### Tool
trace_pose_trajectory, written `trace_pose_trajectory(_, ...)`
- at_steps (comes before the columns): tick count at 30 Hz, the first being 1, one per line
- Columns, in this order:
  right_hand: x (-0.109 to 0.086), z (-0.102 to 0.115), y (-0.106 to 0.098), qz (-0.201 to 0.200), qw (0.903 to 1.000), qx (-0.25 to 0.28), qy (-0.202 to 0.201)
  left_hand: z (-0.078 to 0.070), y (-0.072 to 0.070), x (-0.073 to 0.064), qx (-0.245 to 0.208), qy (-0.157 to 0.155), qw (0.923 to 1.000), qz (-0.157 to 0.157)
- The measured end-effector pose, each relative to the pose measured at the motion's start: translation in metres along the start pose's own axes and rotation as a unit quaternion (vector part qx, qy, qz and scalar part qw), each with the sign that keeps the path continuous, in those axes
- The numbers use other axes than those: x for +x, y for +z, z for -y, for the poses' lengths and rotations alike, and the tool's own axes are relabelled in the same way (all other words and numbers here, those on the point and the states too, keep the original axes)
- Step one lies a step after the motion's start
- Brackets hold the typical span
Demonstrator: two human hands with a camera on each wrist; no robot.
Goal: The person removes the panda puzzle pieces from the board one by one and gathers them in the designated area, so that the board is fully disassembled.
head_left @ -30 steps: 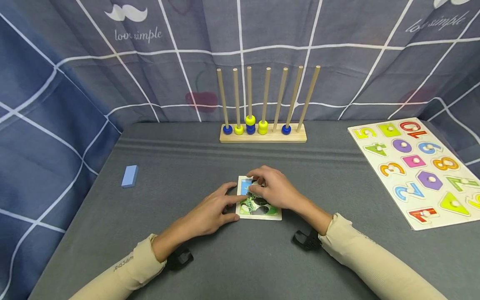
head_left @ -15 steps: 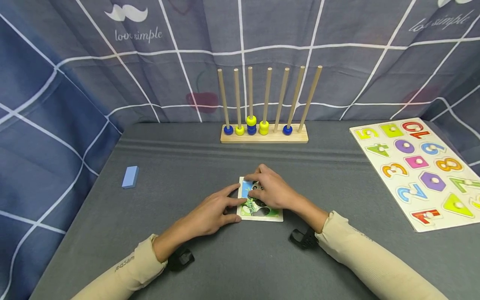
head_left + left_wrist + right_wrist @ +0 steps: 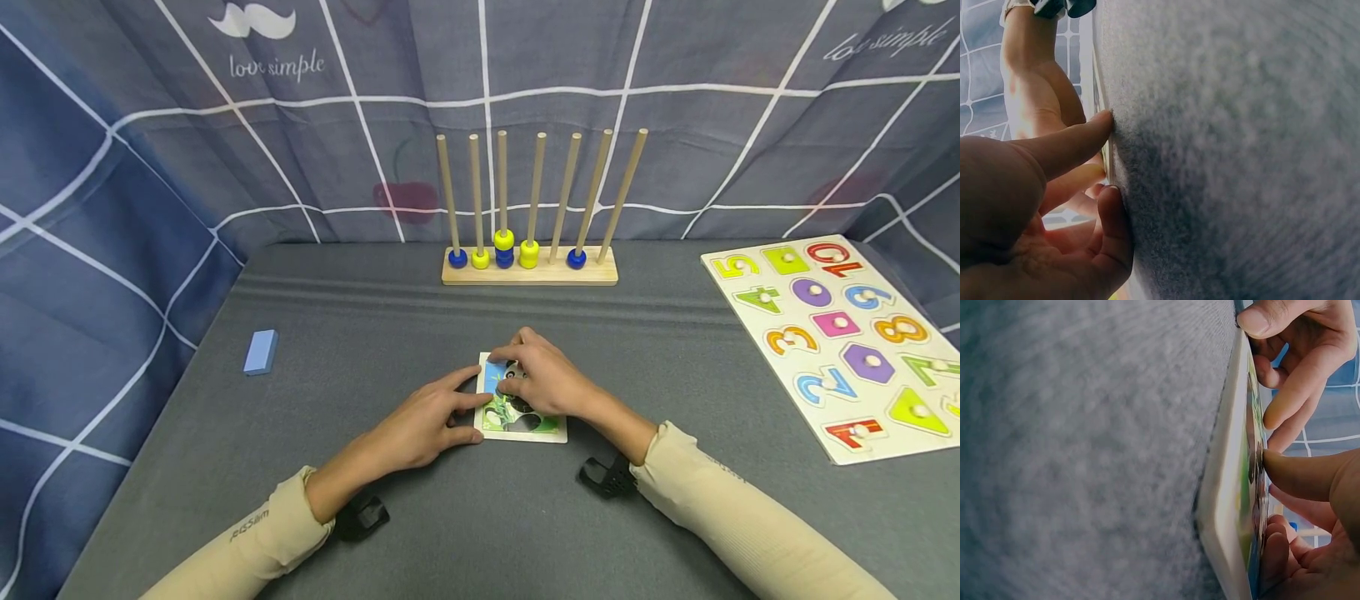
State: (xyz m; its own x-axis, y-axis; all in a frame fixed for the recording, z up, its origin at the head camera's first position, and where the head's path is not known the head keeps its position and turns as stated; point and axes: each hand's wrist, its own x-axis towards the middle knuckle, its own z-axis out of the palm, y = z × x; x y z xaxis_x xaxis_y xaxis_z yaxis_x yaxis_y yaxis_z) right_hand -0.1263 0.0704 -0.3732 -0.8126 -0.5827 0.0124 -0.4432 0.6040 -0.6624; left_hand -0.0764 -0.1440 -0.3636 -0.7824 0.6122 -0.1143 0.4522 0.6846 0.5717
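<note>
A small panda jigsaw board [image 3: 487, 435] with a pale rim lies flat on the dark grey table, central in the head view. My left hand [image 3: 429, 423] is at its left side: the index fingertip rests on the picture, the thumb touches down by the near left corner. From the right, my right hand [image 3: 551, 379] reaches over the board and presses on the panda picture [image 3: 522, 408] with its thumb, other fingers bent at the far edge. The right wrist view shows the board's edge [image 3: 1219, 481] and my right thumb [image 3: 1294, 475] on its surface. My right hand covers part of the picture.
Behind stands a wooden peg rack [image 3: 528, 277] with blue and yellow beads on several rods. A blue block [image 3: 260, 352] lies at the left. On the right is a number and shape puzzle board [image 3: 780, 375]. Patterned curtains [image 3: 360, 125] border the table.
My right hand has shifted slightly left over the board, and the panda's face has come into view. The left hand stays nearly where it was; in the last half second almost nothing moved.
</note>
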Motion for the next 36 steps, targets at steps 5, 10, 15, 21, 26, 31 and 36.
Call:
trace_pose_trajectory(5,0.0007,0.0014,0.0008,0.004,0.9999,0.012,0.011,0.0002,-0.0002,-0.0004,0.002,0.001,1.0000,-0.001)
trace_pose_trajectory(10,0.0019,0.0023,0.0003,0.002,0.9996,0.022,0.016,-0.0009,-0.0008,0.0002,0.001,-0.004,1.0000,0.003)
trace_pose_trajectory(15,0.0030,0.0043,0.0004,-0.001,0.9992,0.031,0.028,-0.0022,-0.0014,0.0009,0.008,-0.013,0.9998,0.013)
trace_pose_trajectory(21,0.0030,0.0052,0.0012,-0.009,0.9985,0.039,0.038,-0.0030,-0.0017,0.0014,0.013,-0.016,0.9996,0.018)
trace_pose_trajectory(26,0.0036,0.0023,0.0008,-0.007,0.9985,0.045,0.030,-0.0027,-0.0016,0.0012,0.015,-0.012,0.9996,0.018)
trace_pose_trajectory(31,0.0053,0.0006,-0.0002,-0.012,0.9974,0.063,0.034,-0.0029,-0.0018,0.0016,0.015,-0.013,0.9996,0.019)
trace_pose_trajectory(36,0.0052,0.0026,0.0001,-0.013,0.9971,0.062,0.043,-0.0044,-0.0027,0.0016,0.016,-0.014,0.9996,0.021)
